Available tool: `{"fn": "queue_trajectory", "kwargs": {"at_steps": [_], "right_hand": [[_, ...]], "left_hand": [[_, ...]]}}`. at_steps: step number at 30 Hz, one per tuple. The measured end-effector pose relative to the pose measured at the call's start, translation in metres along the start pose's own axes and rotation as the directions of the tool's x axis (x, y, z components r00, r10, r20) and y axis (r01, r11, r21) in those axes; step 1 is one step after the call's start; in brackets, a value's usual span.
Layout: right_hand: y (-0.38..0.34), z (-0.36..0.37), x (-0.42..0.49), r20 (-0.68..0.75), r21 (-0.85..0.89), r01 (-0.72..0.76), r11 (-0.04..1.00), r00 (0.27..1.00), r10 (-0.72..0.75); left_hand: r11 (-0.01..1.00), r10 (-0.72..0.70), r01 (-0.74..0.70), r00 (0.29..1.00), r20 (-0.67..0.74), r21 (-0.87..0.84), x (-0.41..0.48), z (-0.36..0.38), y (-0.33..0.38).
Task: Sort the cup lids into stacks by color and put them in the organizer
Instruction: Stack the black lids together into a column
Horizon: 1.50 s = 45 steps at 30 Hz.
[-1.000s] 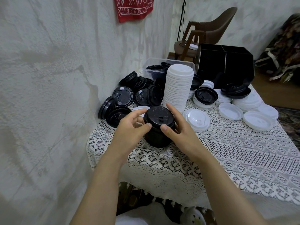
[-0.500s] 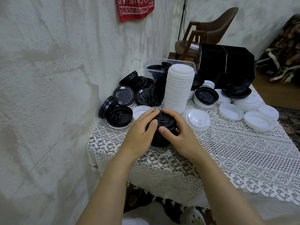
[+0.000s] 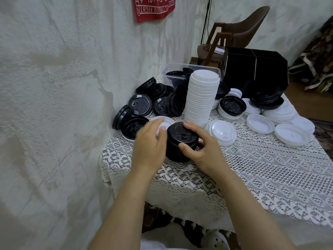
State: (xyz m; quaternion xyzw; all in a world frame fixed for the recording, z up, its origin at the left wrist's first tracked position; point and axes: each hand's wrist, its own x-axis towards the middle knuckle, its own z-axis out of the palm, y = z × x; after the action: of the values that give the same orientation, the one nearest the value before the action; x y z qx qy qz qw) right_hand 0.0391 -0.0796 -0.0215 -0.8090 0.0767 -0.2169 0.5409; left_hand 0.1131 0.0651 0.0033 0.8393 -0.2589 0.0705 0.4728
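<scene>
Since half a second ago the left hand [image 3: 149,145] has come off the top of the black stack [image 3: 180,141] and slid out to its left side. The stack's top lid, then covered by both hands, now shows its sip tab.

Head view: the black stack of nested lids stands upright on the table [image 3: 270,168], near its front left corner, on a white lace cloth [image 3: 180,186]. The right hand [image 3: 203,147] grips it, with the thumb pressed on the near side and the fingers curled over the far rim of the top lid. The left hand is blurred. Its fingers reach out fairly straight and hold nothing, lying over a single white lid [image 3: 166,120] just behind and to the left of the stack. Whether they touch that lid cannot be told.

A tall white stack [image 3: 201,98] rises directly behind the black one, apart from it. To its left, against the wall [image 3: 72,87], loose black lids [image 3: 158,101] lie in a heap, some flat and some on edge. Behind them a clear tub [image 3: 173,73] holds more black lids.

To the right of the black stack lies a white domed lid [image 3: 223,132]. Beyond it an upturned black lid [image 3: 232,105] sits on a low pile of white ones, and more white lids [image 3: 288,134] spread toward the right edge. The black organizer [image 3: 255,69] stands at the back of the table, with a short pile of black lids [image 3: 266,101] in front of it. A brown chair [image 3: 243,27] stands behind, and a red cloth [image 3: 155,8] hangs on the wall.
</scene>
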Motion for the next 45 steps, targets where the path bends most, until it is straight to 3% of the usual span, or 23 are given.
{"fn": "queue_trajectory", "kwargs": {"at_steps": [2, 5, 7, 14, 20, 22, 24, 25, 27, 29, 32, 35, 41, 45], "right_hand": [[-0.002, 0.0, 0.0, 0.01, -0.046, -0.017, 0.999, 1.0, 0.018], [-0.004, 0.001, -0.002, 0.033, -0.121, -0.013, 0.993, 0.999, 0.017], [-0.006, -0.001, -0.002, 0.041, -0.164, 0.009, 0.986, 0.999, -0.002], [-0.012, -0.001, -0.001, 0.079, -0.384, 0.109, 0.917, 0.993, -0.085], [-0.016, -0.005, -0.002, 0.129, -0.425, 0.13, 0.896, 0.988, -0.082], [-0.016, -0.005, -0.002, 0.133, -0.44, 0.137, 0.888, 0.987, -0.086], [-0.017, -0.005, -0.002, 0.13, -0.45, 0.138, 0.882, 0.988, -0.088], [-0.018, -0.005, -0.002, 0.129, -0.451, 0.139, 0.881, 0.988, -0.09], [-0.019, -0.006, -0.002, 0.136, -0.445, 0.138, 0.885, 0.987, -0.086], [-0.021, -0.006, -0.003, 0.148, -0.424, 0.131, 0.896, 0.986, -0.074], [-0.023, -0.007, -0.003, 0.155, -0.407, 0.122, 0.905, 0.986, -0.063], [-0.025, -0.008, -0.003, 0.157, -0.392, 0.128, 0.911, 0.985, -0.07], [-0.026, -0.009, -0.002, 0.1, -0.258, 0.054, 0.965, 0.995, -0.029], [-0.028, -0.009, -0.002, 0.106, -0.221, 0.078, 0.972, 0.993, -0.056]], "left_hand": [[0.965, -0.009, 0.041, 0.992, -0.126, 0.259, 0.006, -0.005, -0.011], [0.877, -0.115, 0.144, 0.989, -0.09, 0.458, 0.009, -0.01, -0.025], [0.88, -0.165, 0.181, 0.983, -0.074, 0.44, 0.009, -0.012, -0.027], [0.902, -0.105, 0.152, 0.985, -0.136, 0.405, 0.011, -0.015, -0.026], [0.932, -0.059, 0.13, 0.975, -0.213, 0.337, 0.011, -0.016, -0.027], [0.969, -0.041, 0.11, 0.955, -0.294, 0.223, 0.011, -0.017, -0.021], [0.99, -0.14, 0.121, 0.918, -0.371, -0.073, 0.013, -0.021, -0.012], [0.951, -0.234, 0.138, 0.905, -0.356, -0.276, 0.013, -0.023, -0.008], [0.777, -0.394, 0.191, 0.891, -0.225, -0.6, 0.011, -0.026, 0.0], [0.624, -0.43, 0.24, 0.9, -0.071, -0.744, 0.009, -0.026, 0.005], [0.5, -0.409, 0.284, 0.91, 0.066, -0.818, 0.006, -0.026, 0.011], [0.439, -0.397, 0.31, 0.909, 0.127, -0.843, 0.006, -0.026, 0.013], [0.447, -0.342, 0.376, 0.91, 0.234, -0.812, 0.003, -0.026, 0.018], [0.441, -0.344, 0.398, 0.903, 0.258, -0.805, 0.004, -0.022, 0.018]]}}
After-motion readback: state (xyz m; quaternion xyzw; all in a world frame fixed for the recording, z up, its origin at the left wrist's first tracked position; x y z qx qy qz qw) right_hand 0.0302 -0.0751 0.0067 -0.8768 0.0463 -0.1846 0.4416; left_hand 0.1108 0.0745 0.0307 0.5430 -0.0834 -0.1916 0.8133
